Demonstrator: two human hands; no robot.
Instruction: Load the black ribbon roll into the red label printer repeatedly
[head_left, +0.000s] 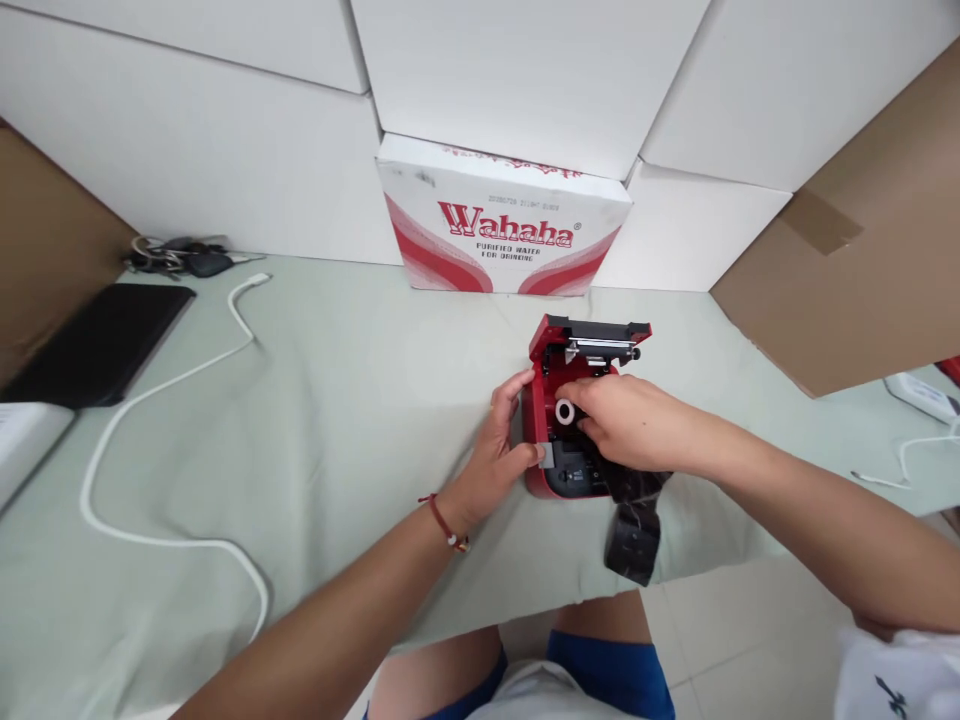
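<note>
A small red-and-black label printer [533,470] sits on the cloth with its lid [553,328] tilted up at the back. My left hand [495,450] grips the printer's left wall, fingers on the outside and thumb over a grey tab [546,456]. Inside the bay, my right hand [626,420] is closed on a roll [565,412] with a white ring-shaped core. From beneath that hand a glossy black strip [634,545] hangs over the printer's front right edge. Most of the roll is hidden behind my fingers.
A white-and-red water carton [510,220] stands behind the printer, against stacked white boxes [510,70]. Keys [184,255], a black flat item [101,340] and a white cable [165,380] lie leftward. Cardboard [855,250] stands at right. The table's front edge is close to my lap.
</note>
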